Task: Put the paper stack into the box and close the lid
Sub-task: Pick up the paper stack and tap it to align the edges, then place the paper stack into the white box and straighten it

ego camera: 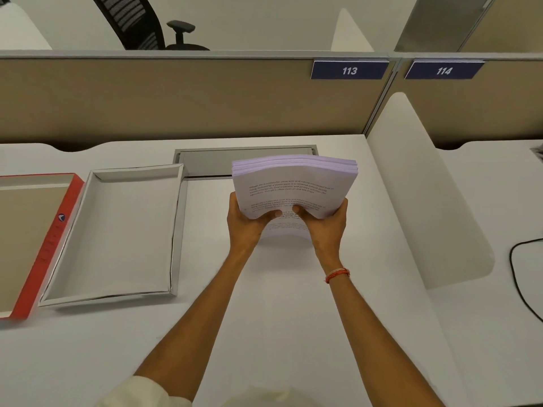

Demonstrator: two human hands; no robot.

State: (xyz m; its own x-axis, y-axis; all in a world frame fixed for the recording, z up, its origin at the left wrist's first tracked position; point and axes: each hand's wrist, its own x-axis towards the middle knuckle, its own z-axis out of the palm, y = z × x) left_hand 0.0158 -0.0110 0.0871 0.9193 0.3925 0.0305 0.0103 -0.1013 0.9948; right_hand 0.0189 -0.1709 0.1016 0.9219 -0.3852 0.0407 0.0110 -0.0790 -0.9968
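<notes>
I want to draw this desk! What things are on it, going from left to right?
Red box lid → empty white box → paper stack held up in both hands → white desk divider → black cable.

Bowed paper stack (293, 186) aloft; box (117, 233) open.

Lid (35, 230) left of box (123, 230)
</notes>
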